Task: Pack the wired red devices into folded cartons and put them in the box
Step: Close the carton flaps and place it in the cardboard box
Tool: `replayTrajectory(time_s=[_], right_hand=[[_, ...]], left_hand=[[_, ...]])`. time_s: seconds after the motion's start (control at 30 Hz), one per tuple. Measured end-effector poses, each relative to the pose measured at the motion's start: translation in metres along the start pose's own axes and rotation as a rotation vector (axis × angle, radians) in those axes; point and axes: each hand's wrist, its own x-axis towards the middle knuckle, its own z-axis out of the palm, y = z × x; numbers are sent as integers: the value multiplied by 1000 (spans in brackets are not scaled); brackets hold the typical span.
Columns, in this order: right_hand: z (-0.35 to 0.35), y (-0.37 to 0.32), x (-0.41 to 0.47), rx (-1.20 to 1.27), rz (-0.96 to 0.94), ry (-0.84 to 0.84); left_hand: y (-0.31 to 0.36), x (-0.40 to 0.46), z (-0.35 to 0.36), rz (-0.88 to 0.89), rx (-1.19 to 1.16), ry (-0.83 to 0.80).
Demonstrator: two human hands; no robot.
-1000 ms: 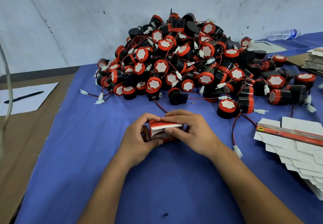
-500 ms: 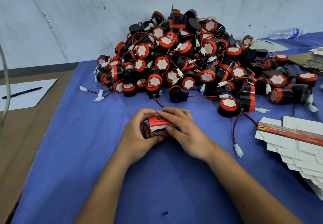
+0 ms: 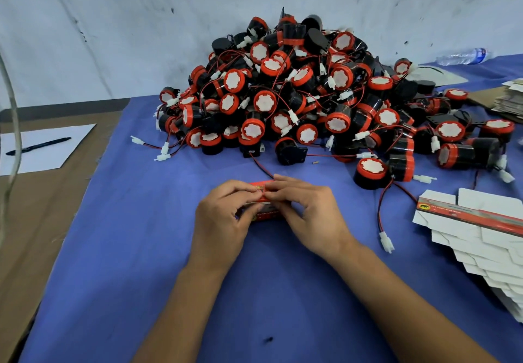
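Two bare forearms enter from 6 o'clock. No sleeve, glove, watch, ring or wristband covers them within view. The left hand (image 3: 223, 221) and right hand (image 3: 308, 212) are bare, with short, unpainted fingernails. Upper arms and all clothing lie outside the field of view.

A heap of devices (image 3: 297, 99) sits at the desk's (image 3: 113, 249) back edge; flat cartons (image 3: 481, 238) lie along its right edge, paper (image 3: 42, 147) with a pen (image 3: 38, 146) at its left edge.
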Motion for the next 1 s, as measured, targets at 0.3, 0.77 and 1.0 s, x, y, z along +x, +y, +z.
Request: replayTrajectory(time_s=[0.3,0.77,1.0], right_hand=[[-3,-3,-10,-77,-84,-102],[-49,-47,14,-734,101,-255],[-290,-111,-49,-905,498,354]], left_hand=[[7,-14,-1,56,188,-54],[69,6,15,-307,-228,32],[271,83,93,213,-770,-167]])
